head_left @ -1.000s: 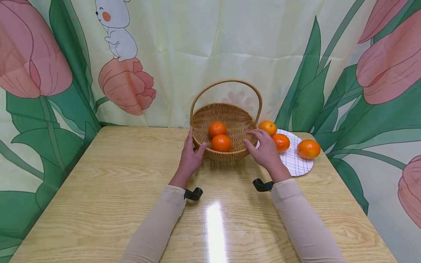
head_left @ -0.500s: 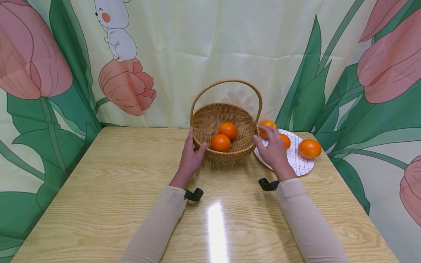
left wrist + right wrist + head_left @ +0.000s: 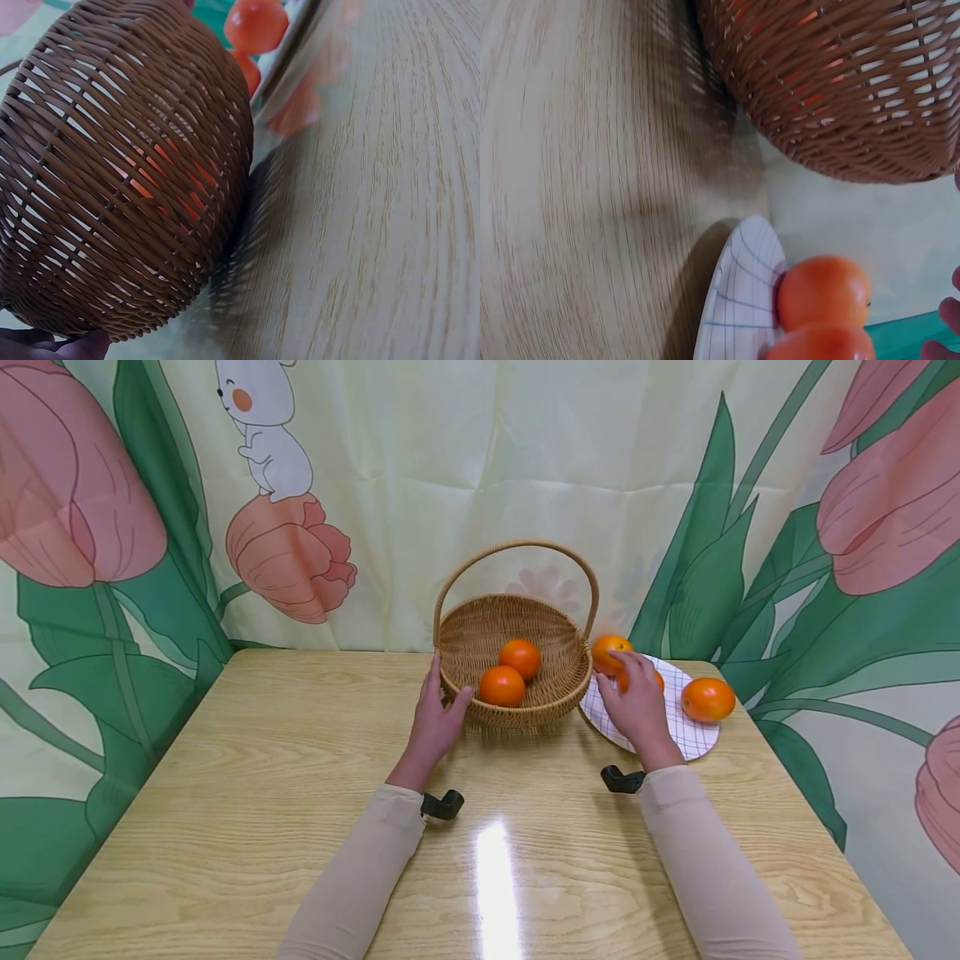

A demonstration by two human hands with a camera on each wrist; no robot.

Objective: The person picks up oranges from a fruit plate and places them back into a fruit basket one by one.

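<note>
A wicker basket (image 3: 551, 685) with a tall arched handle stands tilted toward me at the back of the table. Two round glossy orange fruits lie inside it, one fruit (image 3: 502, 686) in front of the other (image 3: 520, 659). My left hand (image 3: 435, 718) rests against the basket's left side, fingers extended, thumb by the front rim. My right hand (image 3: 636, 710) hovers above the checked plate (image 3: 690, 735), fingers spread, partly hiding the nearest fruit (image 3: 658, 681). Another fruit (image 3: 610, 653) is just beyond its fingertips. In the right wrist view, two fruits touch on the plate.
A third fruit (image 3: 708, 700) lies at the plate's right side. A printed curtain (image 3: 465, 460) hangs behind the wooden table (image 3: 285, 760). The basket stands close to that curtain, and the plate is near the table's right edge.
My right hand has moved from the basket's right rim to over the plate. The rear fruit in the basket has shifted right. My left hand has stayed in place.
</note>
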